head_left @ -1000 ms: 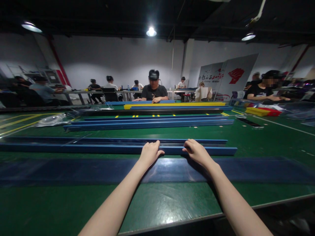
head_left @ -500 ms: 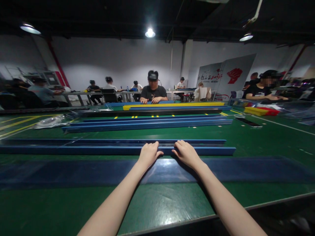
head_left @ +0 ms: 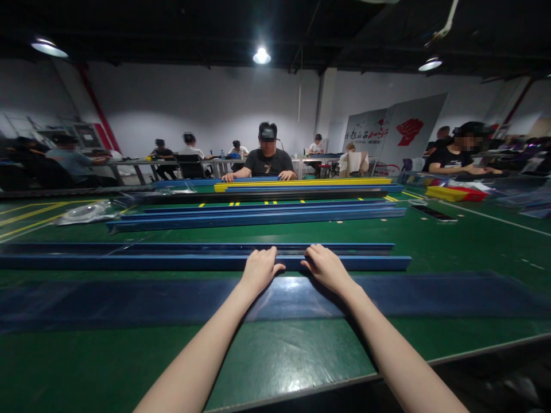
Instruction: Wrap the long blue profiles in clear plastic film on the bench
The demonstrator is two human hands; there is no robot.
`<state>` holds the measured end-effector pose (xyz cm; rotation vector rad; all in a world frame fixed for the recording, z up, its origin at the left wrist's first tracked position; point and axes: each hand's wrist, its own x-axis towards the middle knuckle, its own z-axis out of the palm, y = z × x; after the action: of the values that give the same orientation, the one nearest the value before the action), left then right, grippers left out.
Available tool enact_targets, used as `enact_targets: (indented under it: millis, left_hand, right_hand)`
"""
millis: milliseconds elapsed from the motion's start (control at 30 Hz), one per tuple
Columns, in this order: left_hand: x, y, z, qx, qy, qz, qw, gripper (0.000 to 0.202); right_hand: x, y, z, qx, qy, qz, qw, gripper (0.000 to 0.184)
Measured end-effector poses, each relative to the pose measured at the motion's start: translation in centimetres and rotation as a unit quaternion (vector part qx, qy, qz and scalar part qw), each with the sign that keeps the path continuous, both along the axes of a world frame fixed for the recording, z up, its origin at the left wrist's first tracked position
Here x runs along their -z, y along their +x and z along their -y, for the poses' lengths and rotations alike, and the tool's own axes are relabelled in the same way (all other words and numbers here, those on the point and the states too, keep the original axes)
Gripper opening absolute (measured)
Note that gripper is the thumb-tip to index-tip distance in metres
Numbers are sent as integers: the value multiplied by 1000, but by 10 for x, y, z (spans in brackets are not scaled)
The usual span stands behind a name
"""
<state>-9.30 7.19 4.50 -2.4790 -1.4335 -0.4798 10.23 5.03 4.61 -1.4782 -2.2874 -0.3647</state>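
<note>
- While my L hand (head_left: 262, 267) holds the blue channel (head_left: 370, 263) by its near wall, fingers over top, thumb this side, my R hand (head_left: 326, 265) does same just beside.
- Channel lies across green worktop (head_left: 301, 355), btwn see-thru sheet (head_left: 430, 295) (nearer me) & other blue strips (head_left: 258, 219).
- Fingertips hidden.

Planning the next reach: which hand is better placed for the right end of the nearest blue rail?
Probably the right hand: it is at the nearest blue rail, closer to that end. The left hand is farther away, with the right hand in between.
</note>
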Motion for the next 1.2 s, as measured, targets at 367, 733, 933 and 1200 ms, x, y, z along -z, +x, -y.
enact_targets:
  millis: [367,733,933,1200]
  left_hand:
    - [0,0,0,1,-1,-6,1000,30]
    - [1,0,0,3,2,-6,1000,28]
    - [0,0,0,9,1,-2,1000,28]
    - [1,0,1,11,6,-4,1000,29]
  right_hand:
    - [0,0,1,13,-2,-9,1000,9]
    - [-3,1,1,27,-9,-25,999,12]
    - [-4,1,1,42,-14,-31,999,14]
    - [-4,1,0,52,-22,-34,998,14]
